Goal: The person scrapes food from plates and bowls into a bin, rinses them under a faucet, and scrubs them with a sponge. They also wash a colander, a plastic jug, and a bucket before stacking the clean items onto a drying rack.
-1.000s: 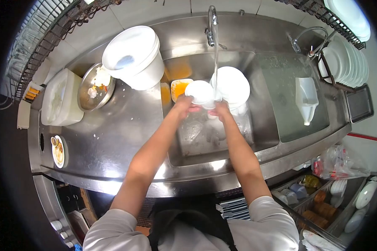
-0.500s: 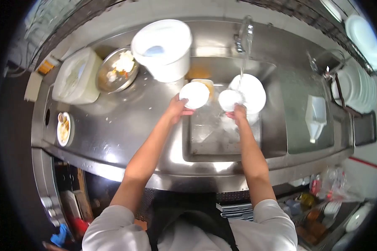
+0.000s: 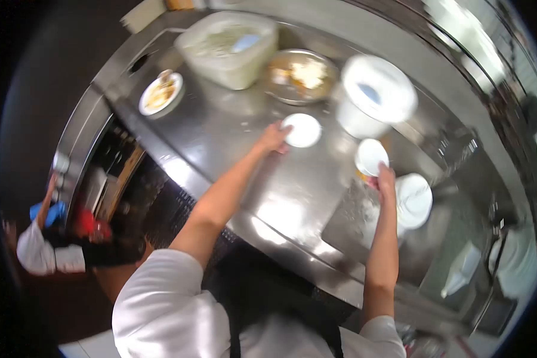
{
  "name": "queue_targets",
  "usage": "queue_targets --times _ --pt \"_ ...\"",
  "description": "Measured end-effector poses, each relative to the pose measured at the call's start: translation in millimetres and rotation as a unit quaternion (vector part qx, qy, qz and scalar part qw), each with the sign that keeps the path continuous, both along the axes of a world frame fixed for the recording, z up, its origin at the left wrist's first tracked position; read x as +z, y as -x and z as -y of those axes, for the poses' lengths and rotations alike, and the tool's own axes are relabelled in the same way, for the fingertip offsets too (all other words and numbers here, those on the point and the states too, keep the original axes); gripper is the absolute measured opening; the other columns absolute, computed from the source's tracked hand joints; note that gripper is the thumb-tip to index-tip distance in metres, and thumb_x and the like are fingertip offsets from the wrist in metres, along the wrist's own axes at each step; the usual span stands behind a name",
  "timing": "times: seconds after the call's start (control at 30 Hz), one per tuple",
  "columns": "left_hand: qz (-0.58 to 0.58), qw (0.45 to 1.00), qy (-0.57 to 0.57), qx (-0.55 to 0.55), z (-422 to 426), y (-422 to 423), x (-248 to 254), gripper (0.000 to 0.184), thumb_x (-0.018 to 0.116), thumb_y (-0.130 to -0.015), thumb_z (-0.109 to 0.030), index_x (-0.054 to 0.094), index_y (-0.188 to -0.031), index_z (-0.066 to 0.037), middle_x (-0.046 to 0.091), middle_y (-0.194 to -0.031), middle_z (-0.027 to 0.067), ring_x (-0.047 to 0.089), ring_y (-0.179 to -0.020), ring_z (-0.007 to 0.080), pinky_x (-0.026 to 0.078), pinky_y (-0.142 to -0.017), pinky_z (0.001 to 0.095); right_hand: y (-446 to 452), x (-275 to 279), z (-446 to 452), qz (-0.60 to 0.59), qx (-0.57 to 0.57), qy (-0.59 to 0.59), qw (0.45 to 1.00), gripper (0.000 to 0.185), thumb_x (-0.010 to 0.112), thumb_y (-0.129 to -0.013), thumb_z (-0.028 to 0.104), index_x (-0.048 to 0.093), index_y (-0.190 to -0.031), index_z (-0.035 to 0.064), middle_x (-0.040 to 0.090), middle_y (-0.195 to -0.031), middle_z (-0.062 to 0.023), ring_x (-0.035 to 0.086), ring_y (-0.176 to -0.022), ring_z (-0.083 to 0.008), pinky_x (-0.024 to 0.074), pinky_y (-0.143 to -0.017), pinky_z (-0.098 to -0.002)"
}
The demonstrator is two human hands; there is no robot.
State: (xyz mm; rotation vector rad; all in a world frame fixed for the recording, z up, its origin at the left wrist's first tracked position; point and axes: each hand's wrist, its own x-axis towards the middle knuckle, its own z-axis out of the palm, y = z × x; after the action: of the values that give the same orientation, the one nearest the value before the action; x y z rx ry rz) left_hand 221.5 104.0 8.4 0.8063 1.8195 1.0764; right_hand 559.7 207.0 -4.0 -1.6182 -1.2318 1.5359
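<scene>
My left hand [image 3: 275, 138] grips a small white bowl [image 3: 303, 130] by its edge, above the steel counter [image 3: 221, 128]. Another small white bowl [image 3: 371, 156] is in my right hand [image 3: 383, 178], over the left side of the sink [image 3: 346, 224]. Just behind that bowl, a bit of an orange-stained dish shows. White plates [image 3: 414, 200] lie in the sink, right of my right hand. The faucet and its stream are blurred.
Behind my hands stand a white bucket [image 3: 379, 92], a metal bowl with food scraps [image 3: 301, 76] and a square tub [image 3: 230, 51]. A plate with food [image 3: 161, 93] lies far left. A co-worker [image 3: 48, 244] is at lower left.
The view has swung left. My hands have moved apart, each with a bowl; my left hand has gone from the sink to over the counter. The co-worker has come into view.
</scene>
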Motion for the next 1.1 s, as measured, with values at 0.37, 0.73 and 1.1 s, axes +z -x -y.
queue_targets --times 0.37,0.73,1.1 --pt "-0.405 0.846 0.029 0.346 137.9 356.8 -37.9 0.017 0.056 -0.078 -0.014 0.061 -0.091 -0.004 0.061 -0.092 0.0175 0.058 -0.089 0.0344 0.047 -0.081 0.0421 93.0 -5.1 7.1 0.114 -0.020 -0.006 0.993 0.066 0.038 -0.084 0.067 0.055 -0.098 0.0039 0.057 -0.056 -0.0070 0.051 -0.039 -0.0145 0.0356 -0.032 -0.0243" --pt "-0.607 0.788 0.085 0.046 136.8 416.1 -16.3 0.020 0.055 -0.077 -0.018 0.061 -0.091 -0.004 0.059 -0.095 0.0114 0.055 -0.094 0.0263 0.043 -0.077 0.0456 339.0 15.5 148.6 -0.014 0.073 -0.066 0.995 0.012 0.055 -0.091 0.019 0.054 -0.096 0.0076 0.057 -0.068 -0.0035 0.053 -0.054 -0.0099 0.0447 -0.046 -0.0246" --pt "-0.309 0.917 0.070 -0.242 133.3 252.7 43.3 0.025 0.055 -0.077 -0.014 0.060 -0.100 -0.006 0.054 -0.111 0.0168 0.050 -0.107 0.0307 0.042 -0.085 0.0451 445.1 9.9 179.4 0.042 0.193 -0.045 0.979 0.023 0.056 -0.084 0.008 0.052 -0.103 -0.0054 0.062 -0.069 -0.0115 0.062 -0.057 -0.0138 0.0491 -0.046 -0.0268"
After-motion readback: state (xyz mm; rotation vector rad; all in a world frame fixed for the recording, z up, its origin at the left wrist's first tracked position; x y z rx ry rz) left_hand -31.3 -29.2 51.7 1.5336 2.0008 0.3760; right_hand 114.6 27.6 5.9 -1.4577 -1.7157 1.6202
